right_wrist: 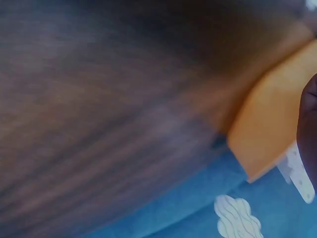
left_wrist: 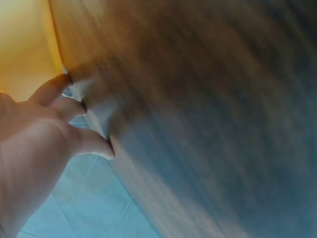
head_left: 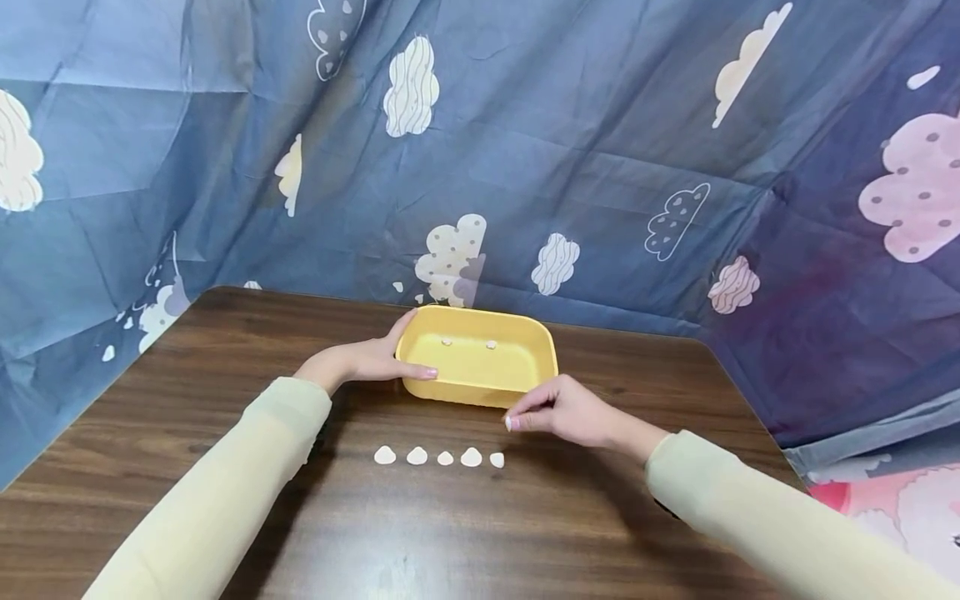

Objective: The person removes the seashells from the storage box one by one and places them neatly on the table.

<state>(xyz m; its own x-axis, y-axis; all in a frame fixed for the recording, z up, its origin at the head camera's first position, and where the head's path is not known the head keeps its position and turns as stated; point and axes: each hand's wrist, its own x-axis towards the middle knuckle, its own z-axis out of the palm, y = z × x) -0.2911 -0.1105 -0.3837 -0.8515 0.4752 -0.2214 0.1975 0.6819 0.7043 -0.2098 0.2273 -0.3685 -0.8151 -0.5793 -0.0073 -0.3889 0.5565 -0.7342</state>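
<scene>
A yellow plastic bin (head_left: 480,393) stands on the brown wooden table, with two small whitish pieces (head_left: 491,344) inside. My left hand (head_left: 378,360) holds its left end, the thumb lying over the near rim. In the left wrist view, fingers (left_wrist: 49,91) of that hand reach beside the bin (left_wrist: 27,39). Just in front of the bin's near right corner, my right hand (head_left: 573,412) pinches a small white shell-like piece (head_left: 508,423) between thumb and forefinger. Several similar white pieces (head_left: 417,456) lie in a row on the table nearer me.
The dark wood-grain table (head_left: 360,533) extends on both sides of the bin. Behind it hangs a blue cloth (head_left: 510,167) printed with clouds. A pink patterned fabric (head_left: 892,508) shows at the lower right, past the table's edge.
</scene>
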